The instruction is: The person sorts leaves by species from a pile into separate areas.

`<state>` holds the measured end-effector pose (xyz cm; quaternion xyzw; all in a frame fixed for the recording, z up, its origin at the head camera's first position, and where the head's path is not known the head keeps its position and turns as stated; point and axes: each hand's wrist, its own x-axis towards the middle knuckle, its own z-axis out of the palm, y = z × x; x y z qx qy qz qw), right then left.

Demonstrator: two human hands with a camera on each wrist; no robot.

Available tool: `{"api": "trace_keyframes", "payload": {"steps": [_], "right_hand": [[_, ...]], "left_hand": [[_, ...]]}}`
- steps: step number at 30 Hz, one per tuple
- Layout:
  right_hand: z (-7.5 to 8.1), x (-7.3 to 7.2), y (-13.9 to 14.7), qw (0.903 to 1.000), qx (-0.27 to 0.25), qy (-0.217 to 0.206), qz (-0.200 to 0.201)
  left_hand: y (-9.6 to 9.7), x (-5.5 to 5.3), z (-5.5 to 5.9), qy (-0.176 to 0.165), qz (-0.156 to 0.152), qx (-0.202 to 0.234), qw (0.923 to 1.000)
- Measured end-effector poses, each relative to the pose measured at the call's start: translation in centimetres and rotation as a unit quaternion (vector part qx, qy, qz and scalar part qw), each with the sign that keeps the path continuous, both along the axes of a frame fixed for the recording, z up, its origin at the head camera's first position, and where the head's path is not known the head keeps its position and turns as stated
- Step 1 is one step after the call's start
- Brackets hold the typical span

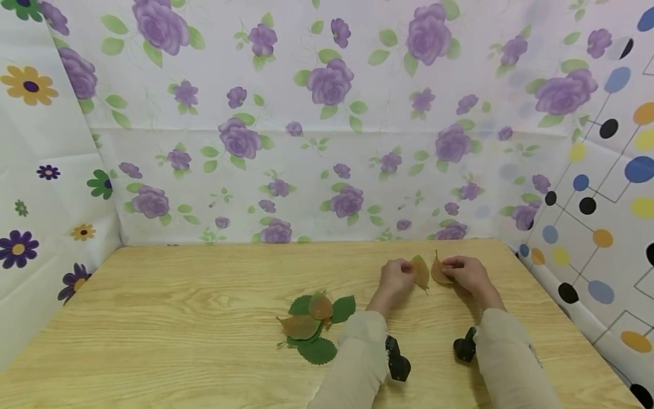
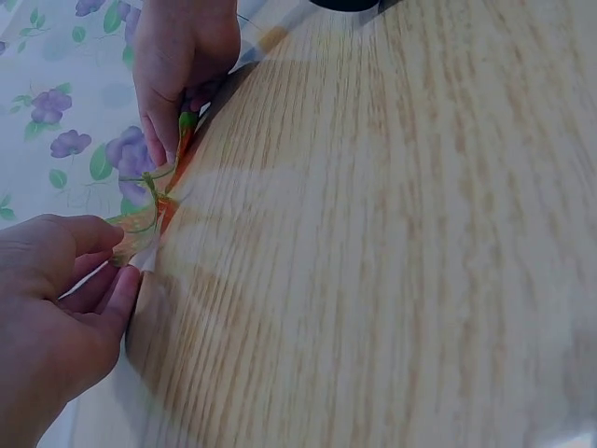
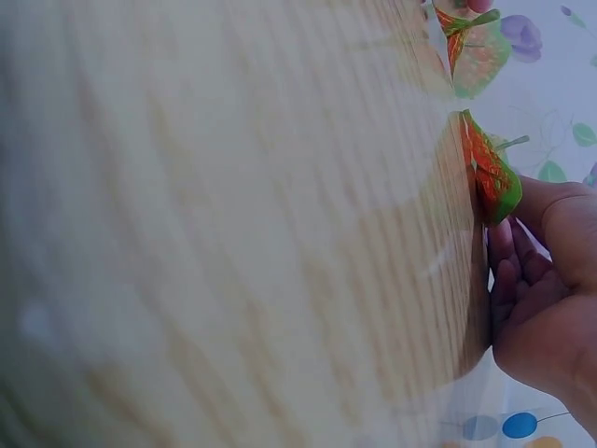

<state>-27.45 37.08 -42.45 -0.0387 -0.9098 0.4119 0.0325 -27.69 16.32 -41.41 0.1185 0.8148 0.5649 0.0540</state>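
Observation:
Toward the back right of the table, my left hand (image 1: 395, 279) pinches the edge of an orange-and-green leaf (image 1: 420, 271) between thumb and fingers. Just to its right, my right hand (image 1: 467, 272) pinches a second orange leaf (image 1: 438, 272), whose stem points to the back. A narrow gap separates the two leaves in the head view. From the left wrist, the left hand's leaf (image 2: 135, 233) appears pale and upright against the backdrop. The right wrist view shows the right hand's leaf (image 3: 492, 173) as red-orange with a green rim, tilted close over the table.
A loose pile holds green leaves (image 1: 319, 351) and orange leaves (image 1: 300, 327), left of the left forearm on the wood-grain table (image 1: 168, 318). Flowered cloth (image 1: 286, 170) hangs behind the table's back edge. Dotted cloth (image 1: 603, 227) borders the right side. Black wrist devices (image 1: 398, 363) sit by both sleeves.

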Motion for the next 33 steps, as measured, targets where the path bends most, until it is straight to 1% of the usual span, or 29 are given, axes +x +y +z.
{"api": "trace_keyframes", "payload": {"steps": [4,7,11,18,24,28,30,33], "right_hand": [[0.0,-0.1,0.1,1.0000,0.004,0.006,-0.002],[0.0,-0.1,0.1,0.9999,0.007,0.009,-0.005],[0.0,0.0,0.1,0.9999,0.008,0.013,-0.003],[0.0,0.0,0.0,0.9998,0.009,0.014,-0.004],[-0.1,-0.3,-0.2,0.9999,0.011,0.011,-0.003],[-0.3,-0.4,-0.1,0.9999,0.013,0.009,0.000],[-0.3,-0.4,0.0,0.9999,0.015,0.006,0.004],[-0.3,-0.1,0.6,0.9998,0.017,0.000,0.010]], "left_hand": [[-0.1,0.3,0.0,-0.008,-0.006,0.019,0.9998],[-0.1,0.4,0.0,-0.006,-0.009,0.025,0.9996],[0.0,0.6,0.1,0.000,-0.009,0.022,0.9997],[-0.1,0.8,0.2,-0.016,-0.007,0.017,0.9997],[-0.6,0.3,0.6,-0.006,-0.017,-0.002,0.9998],[-1.1,0.2,1.3,-0.001,-0.043,-0.029,0.9987],[-1.6,0.3,1.8,0.007,-0.067,-0.047,0.9966],[-2.4,0.5,2.8,0.024,-0.104,-0.073,0.9916]]}}
